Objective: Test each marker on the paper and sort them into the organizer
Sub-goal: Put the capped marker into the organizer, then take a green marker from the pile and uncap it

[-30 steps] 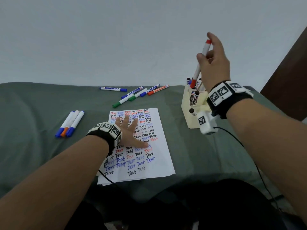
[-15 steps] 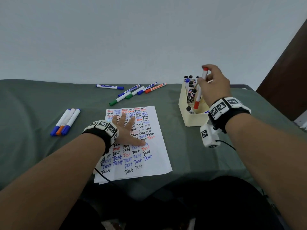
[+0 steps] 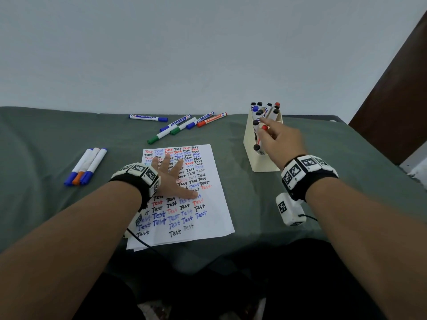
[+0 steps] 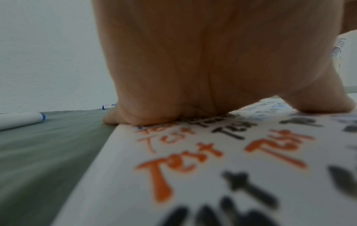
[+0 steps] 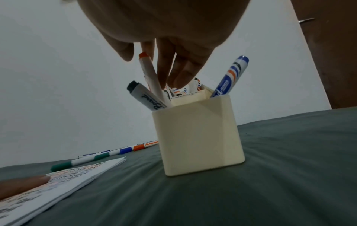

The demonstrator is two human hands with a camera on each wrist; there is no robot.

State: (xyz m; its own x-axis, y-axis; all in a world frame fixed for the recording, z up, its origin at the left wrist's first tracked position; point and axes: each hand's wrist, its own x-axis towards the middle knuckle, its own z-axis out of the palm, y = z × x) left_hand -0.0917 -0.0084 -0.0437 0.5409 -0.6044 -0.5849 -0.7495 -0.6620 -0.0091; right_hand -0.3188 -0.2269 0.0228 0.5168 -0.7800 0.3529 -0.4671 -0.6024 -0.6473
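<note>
A red-capped marker [image 3: 264, 128] [image 5: 150, 76] stands tilted in the front compartment of the cream organizer [image 3: 250, 144] [image 5: 199, 137], among several black and blue markers. My right hand [image 3: 272, 132] [image 5: 170, 65] hovers over the organizer with its fingers straight and pointing down. A small gap shows between the thumb and the red marker's cap. My left hand [image 3: 171, 179] [image 4: 173, 76] lies flat with spread fingers on the paper [image 3: 208, 227] [image 4: 193, 168], which is covered in rows of "Test" in red, blue and black.
Several loose markers lie at the back of the green cloth, a blue one [image 3: 147, 117] and a green one [image 3: 161, 136] among them. Three more markers [image 3: 86, 166] lie side by side on the left. A dark brown panel [image 3: 392, 88] rises at the right.
My right hand came down from high above the organizer, lowered the red marker into the front compartment and let go of it. The left hand stayed flat on the paper.
</note>
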